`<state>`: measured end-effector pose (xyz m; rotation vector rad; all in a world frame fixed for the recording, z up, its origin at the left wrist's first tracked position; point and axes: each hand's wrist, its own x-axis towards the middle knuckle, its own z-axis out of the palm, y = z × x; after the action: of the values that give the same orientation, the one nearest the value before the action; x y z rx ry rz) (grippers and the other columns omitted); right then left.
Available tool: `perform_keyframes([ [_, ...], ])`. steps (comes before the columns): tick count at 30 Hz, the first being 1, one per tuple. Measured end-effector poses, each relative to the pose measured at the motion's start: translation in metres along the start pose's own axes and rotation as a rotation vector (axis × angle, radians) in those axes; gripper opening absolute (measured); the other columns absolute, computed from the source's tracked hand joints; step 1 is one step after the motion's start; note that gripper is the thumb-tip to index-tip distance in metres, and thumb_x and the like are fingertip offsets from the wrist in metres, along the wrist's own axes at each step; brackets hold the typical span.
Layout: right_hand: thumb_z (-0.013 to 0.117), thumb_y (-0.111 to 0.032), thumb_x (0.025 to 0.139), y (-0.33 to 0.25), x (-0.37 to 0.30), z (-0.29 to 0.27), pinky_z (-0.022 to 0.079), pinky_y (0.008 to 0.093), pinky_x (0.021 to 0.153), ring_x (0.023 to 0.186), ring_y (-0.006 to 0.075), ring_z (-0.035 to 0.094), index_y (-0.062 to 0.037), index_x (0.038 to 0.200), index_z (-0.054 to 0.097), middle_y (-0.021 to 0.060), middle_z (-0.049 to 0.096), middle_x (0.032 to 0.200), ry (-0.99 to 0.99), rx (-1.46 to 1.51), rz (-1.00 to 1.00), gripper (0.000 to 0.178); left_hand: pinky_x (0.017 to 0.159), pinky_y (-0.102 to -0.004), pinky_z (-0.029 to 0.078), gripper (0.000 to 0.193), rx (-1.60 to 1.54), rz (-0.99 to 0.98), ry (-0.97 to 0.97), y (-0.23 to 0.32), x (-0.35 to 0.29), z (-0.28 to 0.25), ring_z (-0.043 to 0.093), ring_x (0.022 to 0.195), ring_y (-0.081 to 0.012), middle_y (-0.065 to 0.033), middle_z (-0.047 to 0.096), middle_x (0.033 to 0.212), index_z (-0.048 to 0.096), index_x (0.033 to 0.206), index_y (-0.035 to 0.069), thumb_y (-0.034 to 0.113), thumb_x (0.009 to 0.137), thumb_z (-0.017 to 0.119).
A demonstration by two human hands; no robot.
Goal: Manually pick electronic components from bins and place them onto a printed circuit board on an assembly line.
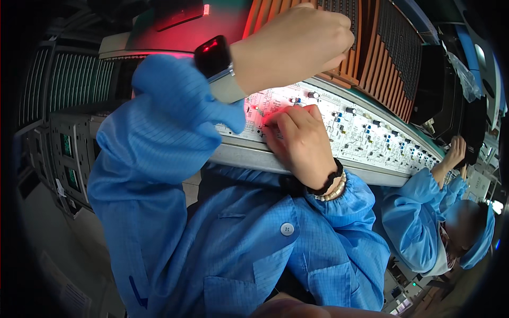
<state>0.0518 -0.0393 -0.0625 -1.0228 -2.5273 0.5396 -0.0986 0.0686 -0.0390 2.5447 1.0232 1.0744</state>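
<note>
My left hand (pixel 297 47), with a dark smartwatch (pixel 213 55) on the wrist, reaches over the orange parts bins (pixel 342 71). Its fingers curl closed, and what they hold, if anything, is hidden. Lower down, my right hand (pixel 305 143), wearing a black band and a beaded bracelet (pixel 335 189), rests at the white circuit board (pixel 350 151). The right fingers are bent and drawn together against the board; their tips are partly hidden and washed in red light. Several capacitors and other small components stand on the board.
A metal rail (pixel 249 151) runs along the board's near edge. More slotted bins with dark parts (pixel 395 47) stand at the far right. A person in blue (pixel 413 222) works further along the line. Racks (pixel 79 79) stand to the left.
</note>
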Motion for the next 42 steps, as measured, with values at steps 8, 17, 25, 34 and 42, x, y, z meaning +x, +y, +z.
perform_keyframes([
  [8, 0.074, -0.012, 0.071, -0.003, 0.003, -0.004, 0.043, 0.0387, 0.076, 0.078, 0.0268, 0.059, -0.0048, 0.086, 0.061, 0.0095, 0.059, 0.081, -0.115, -0.177, 0.003, 0.021, 0.069, -0.0340, 0.053, 0.013, -0.144, -0.084, -0.019, 0.006, -0.038, -0.024, 0.065, 0.078, -0.0243, -0.0121, 0.060, 0.089, 0.061, 0.095, -0.003, 0.003, 0.086, 0.069],
  [17, 0.062, -0.010, 0.080, -0.022, 0.001, -0.012, 0.044, 0.0375, 0.083, 0.084, 0.0211, 0.060, -0.0019, 0.096, 0.065, 0.0062, 0.058, 0.086, -0.234, -0.302, -0.047, 0.018, 0.076, -0.0338, 0.055, 0.015, -0.153, -0.291, -0.075, 0.026, -0.092, -0.047, 0.066, 0.088, -0.0277, -0.0139, 0.063, 0.099, 0.061, 0.099, -0.002, 0.000, 0.086, 0.069],
  [25, 0.064, -0.009, 0.078, -0.025, -0.024, -0.010, 0.044, 0.0401, 0.091, 0.098, 0.0223, 0.056, 0.0047, 0.119, 0.064, 0.0089, 0.054, 0.103, -0.218, -0.289, -0.022, 0.043, 0.090, -0.0375, 0.038, 0.012, 0.017, -0.277, -0.229, 0.032, -0.120, -0.029, 0.055, 0.096, -0.0216, -0.0053, 0.056, 0.092, 0.064, 0.094, 0.003, 0.009, 0.085, 0.069],
  [34, 0.064, -0.010, 0.079, -0.018, -0.032, -0.007, 0.044, 0.0400, 0.091, 0.100, 0.0226, 0.056, 0.0062, 0.120, 0.064, 0.0090, 0.054, 0.104, -0.155, -0.224, -0.007, 0.044, 0.083, -0.0375, 0.037, 0.013, 0.086, -0.233, -0.202, 0.037, -0.111, -0.024, 0.055, 0.090, -0.0205, -0.0036, 0.055, 0.089, 0.065, 0.090, 0.004, 0.008, 0.080, 0.072],
  [42, 0.060, -0.010, 0.083, -0.016, -0.035, -0.007, 0.045, 0.0375, 0.090, 0.097, 0.0213, 0.057, 0.0073, 0.121, 0.063, 0.0080, 0.055, 0.100, -0.133, -0.246, -0.012, 0.042, 0.083, -0.0378, 0.037, 0.018, 0.037, -0.258, -0.244, 0.031, -0.112, -0.020, 0.056, 0.091, -0.0207, -0.0024, 0.058, 0.090, 0.069, 0.094, 0.007, 0.007, 0.077, 0.075],
])
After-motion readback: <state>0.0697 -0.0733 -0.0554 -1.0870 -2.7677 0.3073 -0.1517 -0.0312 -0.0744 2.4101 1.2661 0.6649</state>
